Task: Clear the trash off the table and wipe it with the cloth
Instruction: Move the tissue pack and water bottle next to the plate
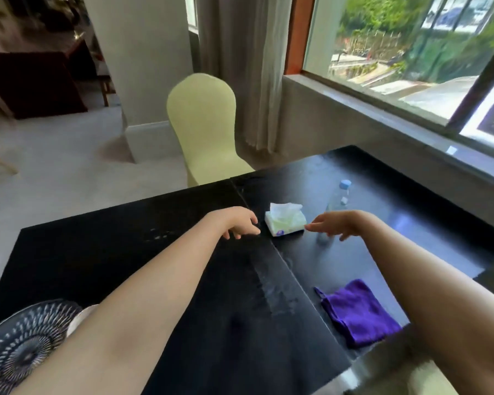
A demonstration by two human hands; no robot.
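Note:
A black table [126, 252] fills the lower view. A pale green tissue pack [286, 222] with a white tissue sticking up lies near its middle. My left hand [237, 222] hovers just left of the pack, fingers apart and empty. My right hand [335, 223] hovers just right of it, fingers spread, holding nothing. Behind my right hand stands a clear plastic bottle [340, 195] with a light blue cap, partly hidden. A folded purple cloth [357, 312] lies on the table near the front right, under my right forearm.
A dark patterned plate [23, 343] sits at the table's front left corner. A pale yellow covered chair [206, 129] stands at the far side. A grey ledge and window [411, 52] run along the right. Dusty smears mark the table's centre.

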